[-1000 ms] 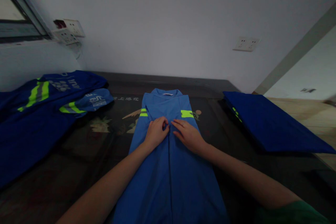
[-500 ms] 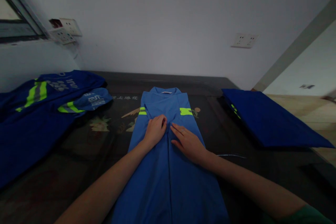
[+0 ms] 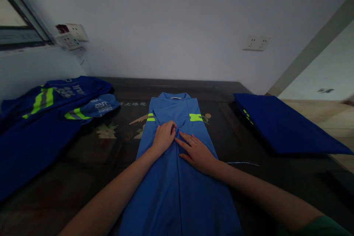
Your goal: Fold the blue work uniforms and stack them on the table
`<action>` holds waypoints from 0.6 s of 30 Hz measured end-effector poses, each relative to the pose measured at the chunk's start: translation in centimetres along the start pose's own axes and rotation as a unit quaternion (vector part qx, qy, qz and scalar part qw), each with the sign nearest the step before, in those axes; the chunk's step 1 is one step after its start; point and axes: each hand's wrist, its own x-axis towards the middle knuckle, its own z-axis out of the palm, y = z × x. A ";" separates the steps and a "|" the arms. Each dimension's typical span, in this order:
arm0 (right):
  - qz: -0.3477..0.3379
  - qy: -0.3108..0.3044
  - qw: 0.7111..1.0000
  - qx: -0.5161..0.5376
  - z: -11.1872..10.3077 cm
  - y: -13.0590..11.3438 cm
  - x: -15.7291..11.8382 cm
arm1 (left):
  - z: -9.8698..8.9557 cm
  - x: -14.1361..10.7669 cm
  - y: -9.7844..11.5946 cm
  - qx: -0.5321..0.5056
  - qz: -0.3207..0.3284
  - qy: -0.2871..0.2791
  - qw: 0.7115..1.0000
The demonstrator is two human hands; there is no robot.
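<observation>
A blue work jacket (image 3: 177, 191) with yellow-green reflective strips lies lengthwise on the dark table, collar at the far end. My left hand (image 3: 165, 135) is closed at the middle of its front, thumb and fingers pinching the cloth near the front opening. Just right of that opening, my right hand (image 3: 197, 153) rests on the jacket with its fingers spread, and a ring shows on one finger. Small creases run in the cloth between the two hands.
More dark blue work clothes (image 3: 55, 118) with reflective bands lie heaped on the left of the table (image 3: 166, 83). A flat, folded dark blue garment (image 3: 284, 125) is at the right, reaching the table edge. A wall with sockets (image 3: 257, 43) stands behind.
My right hand has shifted slightly toward me and to the left, its fingers spreading more. My left hand keeps its pinch at nearly the same spot.
</observation>
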 end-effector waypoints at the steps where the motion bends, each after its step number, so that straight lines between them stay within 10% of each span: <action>1: -0.003 0.003 1.000 -0.001 -0.1 -0.2 -0.1 | 0.1 0.0 0.0 -0.001 0.000 0.000 1.000; 18: -0.077 0.004 0.997 -0.022 -0.9 -1.6 -2.3 | -1.0 -0.3 0.5 0.044 0.102 0.065 0.992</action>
